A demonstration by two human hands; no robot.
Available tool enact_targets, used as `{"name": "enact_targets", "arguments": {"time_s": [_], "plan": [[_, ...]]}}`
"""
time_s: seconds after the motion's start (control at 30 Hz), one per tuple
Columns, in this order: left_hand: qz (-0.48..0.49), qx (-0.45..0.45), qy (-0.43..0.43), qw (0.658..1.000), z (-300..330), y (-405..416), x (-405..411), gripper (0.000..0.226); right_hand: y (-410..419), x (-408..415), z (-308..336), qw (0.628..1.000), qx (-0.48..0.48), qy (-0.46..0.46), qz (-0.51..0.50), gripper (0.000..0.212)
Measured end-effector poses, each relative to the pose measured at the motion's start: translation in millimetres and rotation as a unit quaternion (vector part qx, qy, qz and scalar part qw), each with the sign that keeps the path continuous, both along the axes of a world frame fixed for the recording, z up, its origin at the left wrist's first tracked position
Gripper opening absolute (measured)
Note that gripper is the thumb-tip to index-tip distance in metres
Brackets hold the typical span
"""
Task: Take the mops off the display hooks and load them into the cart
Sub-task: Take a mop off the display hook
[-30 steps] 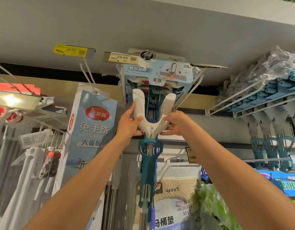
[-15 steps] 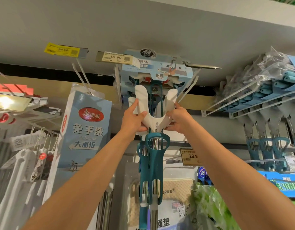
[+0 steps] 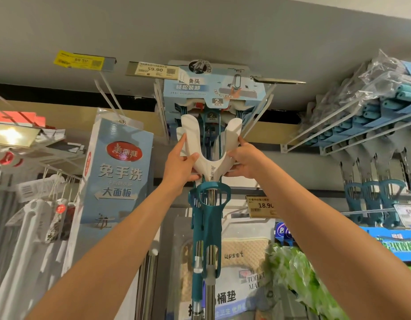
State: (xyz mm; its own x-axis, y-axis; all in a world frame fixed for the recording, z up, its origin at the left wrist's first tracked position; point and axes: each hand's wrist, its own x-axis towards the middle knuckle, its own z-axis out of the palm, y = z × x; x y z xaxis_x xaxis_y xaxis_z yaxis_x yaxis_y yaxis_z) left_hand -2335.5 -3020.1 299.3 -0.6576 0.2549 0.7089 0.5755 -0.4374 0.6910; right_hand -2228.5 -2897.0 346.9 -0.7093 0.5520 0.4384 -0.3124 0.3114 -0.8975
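Note:
A mop with a white Y-shaped fork, a teal lever frame and a steel pole hangs at the front of a row on white display hooks just under the grey ceiling panel. Its light blue packaging card sits at the top. My left hand grips the left arm of the white fork, thumb across its front. My right hand grips the right arm from the other side. More mops of the same kind hang behind it, mostly hidden. No cart is in view.
A tall light blue mop box hangs to the left, with white mop handles further left. Bagged blue sponge mops fill racks on the right. Price tags hang above. A toilet mat pack and green bagged goods sit below.
Both hands have kept their grip on the white fork and have risen a little with it toward the hook; the view has tilted upward and moved closer.

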Motion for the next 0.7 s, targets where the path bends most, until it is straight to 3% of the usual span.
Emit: {"name": "enact_targets", "arguments": {"time_s": [0.37, 0.7], "plan": [[0.010, 0.003, 0.002, 1.000, -2.9, -7.1, 4.6, 0.073, 1.5, 0.5, -5.0, 1.000, 0.004, -0.009, 0.009, 0.071], [0.029, 0.001, -0.023, 0.999, 2.1, -7.1, 9.4, 0.070, -2.4, -4.8, 0.9, 1.000, 0.013, -0.004, -0.011, 0.076]]}}
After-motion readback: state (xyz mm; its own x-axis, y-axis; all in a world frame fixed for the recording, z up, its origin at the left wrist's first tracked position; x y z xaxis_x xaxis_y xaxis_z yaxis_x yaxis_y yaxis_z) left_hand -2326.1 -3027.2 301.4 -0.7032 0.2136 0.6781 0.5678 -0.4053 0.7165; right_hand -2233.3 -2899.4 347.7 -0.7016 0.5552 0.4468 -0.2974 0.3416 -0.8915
